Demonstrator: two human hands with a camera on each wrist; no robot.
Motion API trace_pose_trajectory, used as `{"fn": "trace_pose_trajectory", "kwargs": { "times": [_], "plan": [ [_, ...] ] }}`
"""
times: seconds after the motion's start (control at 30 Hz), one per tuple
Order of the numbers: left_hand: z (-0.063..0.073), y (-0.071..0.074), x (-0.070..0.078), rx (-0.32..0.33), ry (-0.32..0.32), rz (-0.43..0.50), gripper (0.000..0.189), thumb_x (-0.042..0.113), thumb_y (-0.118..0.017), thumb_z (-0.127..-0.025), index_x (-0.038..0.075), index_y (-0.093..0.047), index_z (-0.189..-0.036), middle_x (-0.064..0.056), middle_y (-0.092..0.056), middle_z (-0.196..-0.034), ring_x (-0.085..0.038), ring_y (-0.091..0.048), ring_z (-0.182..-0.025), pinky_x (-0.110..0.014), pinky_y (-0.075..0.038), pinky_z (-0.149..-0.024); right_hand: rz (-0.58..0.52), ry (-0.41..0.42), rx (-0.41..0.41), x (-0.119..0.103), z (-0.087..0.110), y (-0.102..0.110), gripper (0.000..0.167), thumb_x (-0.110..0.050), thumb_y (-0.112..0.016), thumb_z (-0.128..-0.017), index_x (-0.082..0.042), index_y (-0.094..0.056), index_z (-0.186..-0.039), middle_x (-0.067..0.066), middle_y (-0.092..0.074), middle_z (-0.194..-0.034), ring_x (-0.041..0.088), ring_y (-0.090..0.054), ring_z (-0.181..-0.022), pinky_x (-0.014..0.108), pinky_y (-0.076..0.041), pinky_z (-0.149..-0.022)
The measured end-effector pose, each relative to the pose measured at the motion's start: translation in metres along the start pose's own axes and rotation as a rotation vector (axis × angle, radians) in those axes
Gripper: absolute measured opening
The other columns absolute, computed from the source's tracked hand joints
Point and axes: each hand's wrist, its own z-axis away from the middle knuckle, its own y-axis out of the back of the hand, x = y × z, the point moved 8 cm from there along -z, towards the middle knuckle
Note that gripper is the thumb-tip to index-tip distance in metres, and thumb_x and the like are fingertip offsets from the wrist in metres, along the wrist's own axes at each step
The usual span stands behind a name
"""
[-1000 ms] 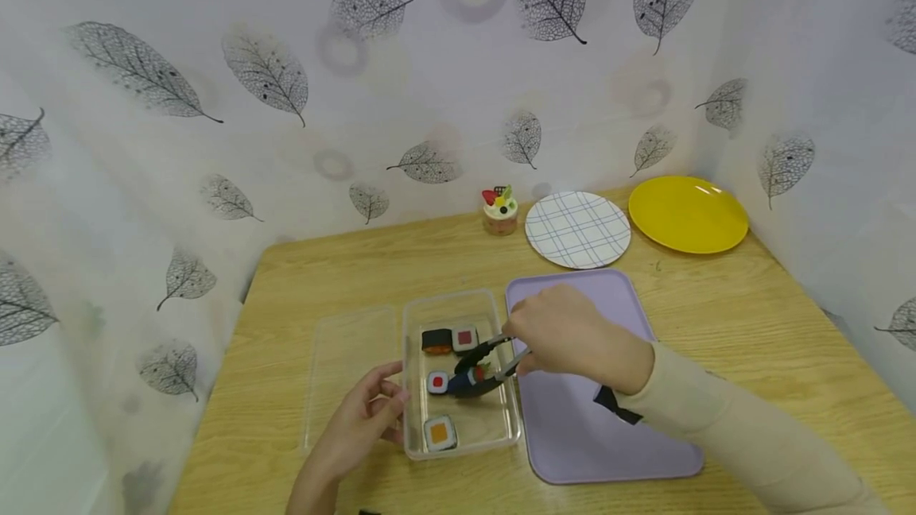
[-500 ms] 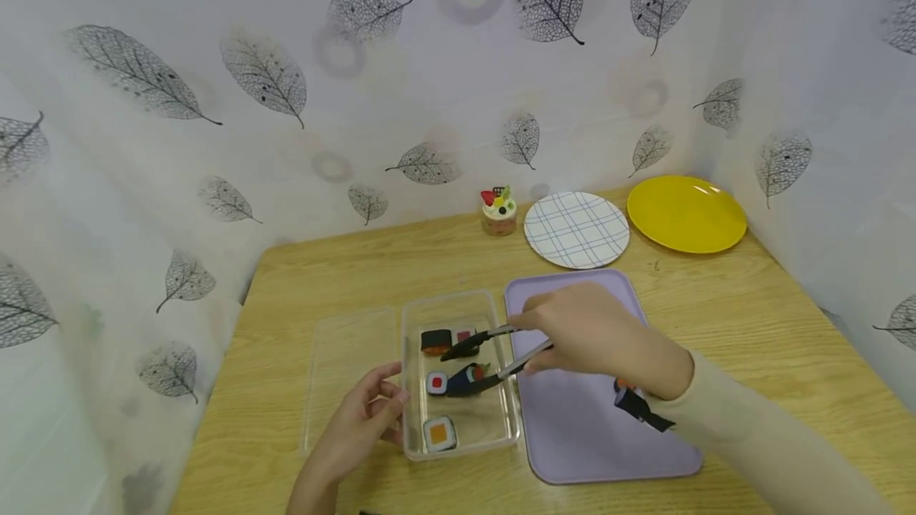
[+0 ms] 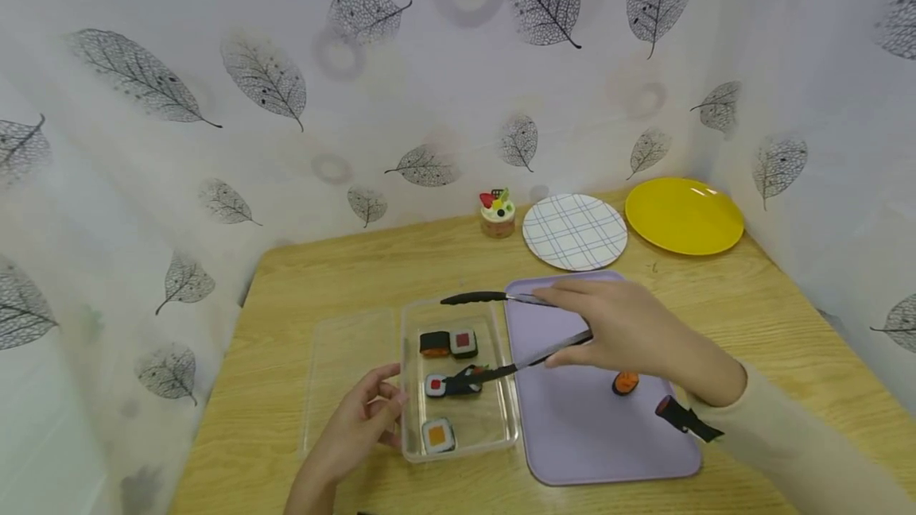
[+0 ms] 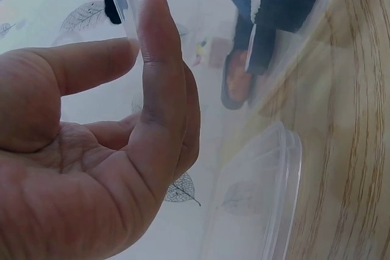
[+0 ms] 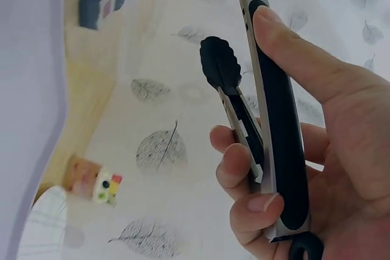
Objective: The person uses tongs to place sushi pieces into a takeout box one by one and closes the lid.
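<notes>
My left hand (image 3: 365,412) holds the left wall of a clear plastic box (image 3: 458,454), thumb at the rim and index finger along the side. Sushi pieces lie inside: a black-wrapped orange piece (image 3: 433,345), a red-centred roll (image 3: 463,343), a small roll (image 3: 434,385), a dark cone-shaped hand roll (image 3: 458,384) and an orange-centred roll (image 3: 438,435). My right hand (image 3: 622,324) grips black-tipped tongs (image 5: 277,120) with their arms spread wide and nothing between them. In the head view, the lower tip overlaps the hand roll; the upper one is over the box's far rim.
Right of the box lies a lilac tray (image 3: 572,451) with an orange-topped sushi piece (image 3: 626,383) on it. A clear lid (image 3: 351,356) lies left. Along the back are a toy cupcake (image 3: 497,214), a checked plate (image 3: 575,231) and a yellow plate (image 3: 683,215).
My right hand has moved right and the tongs have spread from around the hand roll, which stays in the box. The left hand keeps its place on the box.
</notes>
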Motion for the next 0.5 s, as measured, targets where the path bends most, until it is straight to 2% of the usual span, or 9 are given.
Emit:
{"fn": "trace_pose_trajectory", "kwargs": {
  "times": [0.13,0.27,0.4,0.5],
  "plan": [
    [-0.001,0.0,-0.001,-0.004,0.001,0.007,0.061,0.014,-0.06,-0.107,-0.001,-0.032,-0.16,-0.022,-0.055,-0.121,-0.018,-0.068,-0.091,-0.034,-0.069,-0.071,0.009,-0.061,-0.005,0.02,0.017,-0.002,0.082,-0.067,-0.084,-0.078,-0.019,-0.067,-0.142,0.003,-0.071,-0.136,0.025,-0.073,-0.111,0.048,-0.067,-0.087],
    [-0.001,0.0,-0.001,-0.013,0.0,0.011,0.062,0.013,-0.06,-0.107,-0.001,-0.032,-0.16,-0.022,-0.055,-0.121,-0.018,-0.068,-0.092,-0.035,-0.069,-0.072,0.031,-0.128,0.002,0.042,0.039,-0.003,0.083,-0.071,-0.083,-0.076,-0.02,-0.068,-0.141,-0.001,-0.073,-0.13,0.013,-0.069,-0.097,0.039,-0.065,-0.077],
    [-0.001,0.0,-0.001,-0.016,0.003,0.008,0.062,0.015,-0.06,-0.107,-0.001,-0.031,-0.16,-0.021,-0.055,-0.121,-0.019,-0.069,-0.094,-0.035,-0.069,-0.073,0.034,-0.152,0.028,0.058,0.064,-0.001,0.081,-0.067,-0.086,-0.074,-0.02,-0.07,-0.137,-0.006,-0.072,-0.121,-0.003,-0.052,-0.076,0.02,-0.048,-0.059],
    [0.0,0.001,0.0,-0.012,0.006,0.005,0.062,0.014,-0.06,-0.107,-0.001,-0.031,-0.16,-0.022,-0.055,-0.121,-0.02,-0.069,-0.095,-0.036,-0.069,-0.074,0.031,-0.154,0.041,0.067,0.078,0.0,0.079,-0.062,-0.09,-0.072,-0.021,-0.07,-0.137,-0.011,-0.069,-0.115,-0.008,-0.038,-0.065,0.014,-0.033,-0.052]
  ]
}}
